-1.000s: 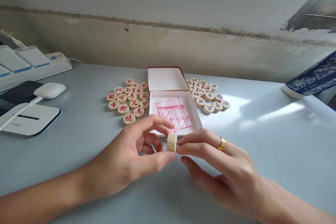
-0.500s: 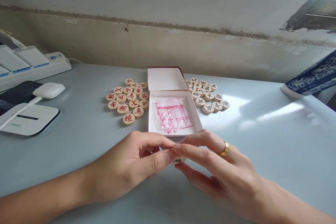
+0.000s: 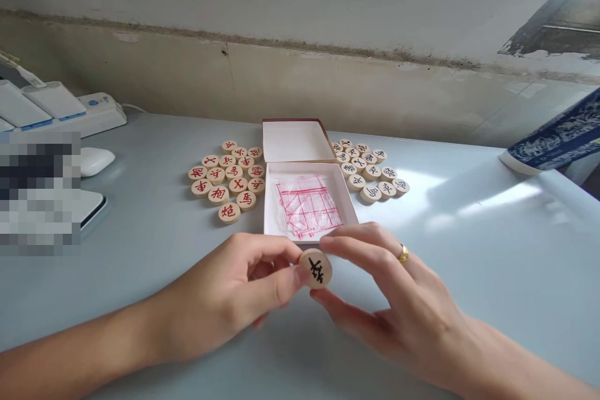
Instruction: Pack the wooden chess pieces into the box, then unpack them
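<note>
A round wooden Chinese chess piece (image 3: 317,270) with a black character faces up toward me, in front of the box. My left hand (image 3: 234,294) pinches its left edge between thumb and fingers. My right hand (image 3: 398,300), with a gold ring, curves around its right side. The right thumb and fingers are spread, their tips very near the top and bottom edges; I cannot tell if they touch. Just beyond lies an open box (image 3: 347,200) holding a clear plastic bag (image 3: 309,205) with a red-lined sheet.
Red-marked pieces (image 3: 229,212) lie in a group left of the box, black-marked ones (image 3: 371,192) to its right. A power strip (image 3: 100,114) and white charger (image 3: 96,161) are at left. A blue patterned object (image 3: 553,134) lies at right, below a wall.
The piece has come into view with its character showing. My right fingers have drawn back from covering it and spread apart. My left hand still pinches it.
</note>
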